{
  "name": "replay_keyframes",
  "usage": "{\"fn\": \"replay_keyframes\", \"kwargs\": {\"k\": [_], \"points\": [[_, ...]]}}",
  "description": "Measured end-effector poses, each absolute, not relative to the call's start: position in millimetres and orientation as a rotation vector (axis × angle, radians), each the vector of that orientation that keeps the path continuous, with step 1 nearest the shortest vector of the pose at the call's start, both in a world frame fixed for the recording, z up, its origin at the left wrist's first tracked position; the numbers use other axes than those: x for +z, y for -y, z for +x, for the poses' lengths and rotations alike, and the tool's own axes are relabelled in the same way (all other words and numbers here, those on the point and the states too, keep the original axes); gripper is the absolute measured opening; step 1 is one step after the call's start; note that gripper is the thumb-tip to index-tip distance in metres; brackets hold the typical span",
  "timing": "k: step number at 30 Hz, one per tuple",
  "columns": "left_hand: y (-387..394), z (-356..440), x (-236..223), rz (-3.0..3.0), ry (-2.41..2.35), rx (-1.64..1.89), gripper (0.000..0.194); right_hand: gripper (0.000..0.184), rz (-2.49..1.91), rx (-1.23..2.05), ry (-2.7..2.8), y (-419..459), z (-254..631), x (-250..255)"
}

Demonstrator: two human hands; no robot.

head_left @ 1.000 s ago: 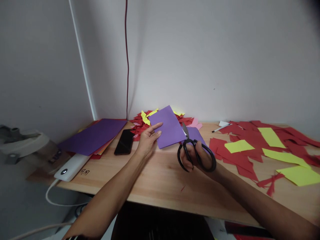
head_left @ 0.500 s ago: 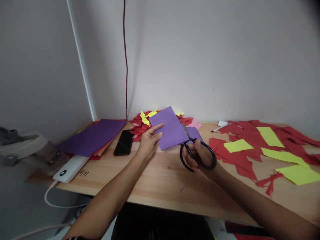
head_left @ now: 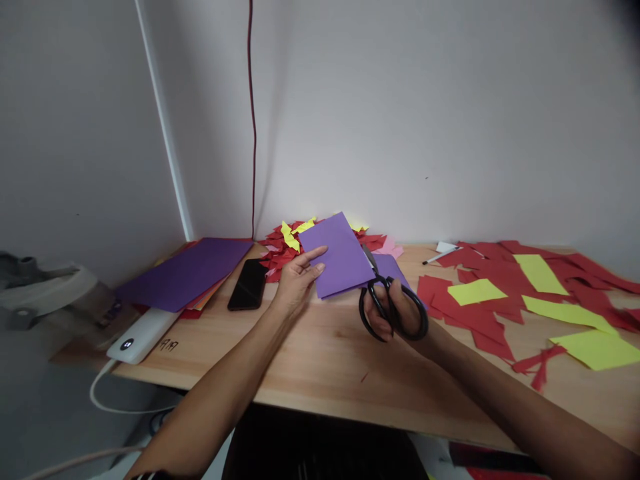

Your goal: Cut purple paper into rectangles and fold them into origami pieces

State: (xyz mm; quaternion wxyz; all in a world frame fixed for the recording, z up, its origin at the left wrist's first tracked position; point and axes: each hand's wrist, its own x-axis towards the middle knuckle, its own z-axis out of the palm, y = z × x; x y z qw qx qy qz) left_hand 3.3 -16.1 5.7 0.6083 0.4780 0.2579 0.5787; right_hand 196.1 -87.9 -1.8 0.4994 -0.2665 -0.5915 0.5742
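- Two hands over one wooden table (head_left: pixel 320 367), each holding something.
- The left hand (head_left: pixel 298 277) pinches one purple card (head_left: pixel 340 257) between thumb and fingers; its lower edge looks doubled, but the number of layers cannot be told.
- The card is held up at the middle of the table, tilted, in front of one heap of scraps (head_left: pixel 287 257) in red, yellow and pink, too tangled to count.
- The right hand (head_left: pixel 407 307) grips one pair of scissors (head_left: pixel 379 280) by its two black handle loops, blades at the card's right edge; how far they are parted cannot be told.
- One more purple piece (head_left: pixel 395 268) lies behind the scissors.
- On the right, four yellow pieces (head_left: pixel 477 291) lie on and beside many overlapping red pieces (head_left: pixel 493 273), not countable.
- One pen (head_left: pixel 441 256) lies next to them at the back.
- On the left: one phone (head_left: pixel 247 285), one paper stack (head_left: pixel 193 273) topped by one purple sheet, and one white power bank (head_left: pixel 143 335) with one cable (head_left: pixel 100 393).
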Motion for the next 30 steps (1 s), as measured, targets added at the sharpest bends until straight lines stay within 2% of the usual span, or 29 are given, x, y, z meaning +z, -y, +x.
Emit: {"fn": "replay_keyframes", "kwargs": {"k": [16, 23, 30], "points": [[15, 3, 5, 1.121, -0.629, 1.352, 0.042, 0.066, -0.610, 1.411, 1.510, 92, 200, 4], [14, -2, 5, 1.287, -0.729, 1.378, 0.040, 0.073, -0.649, 1.568, 1.467, 90, 208, 5], [21, -4, 14, 1.411, -0.792, 1.336, 0.037, 0.078, -0.695, 1.404, 1.569, 85, 213, 0]]}}
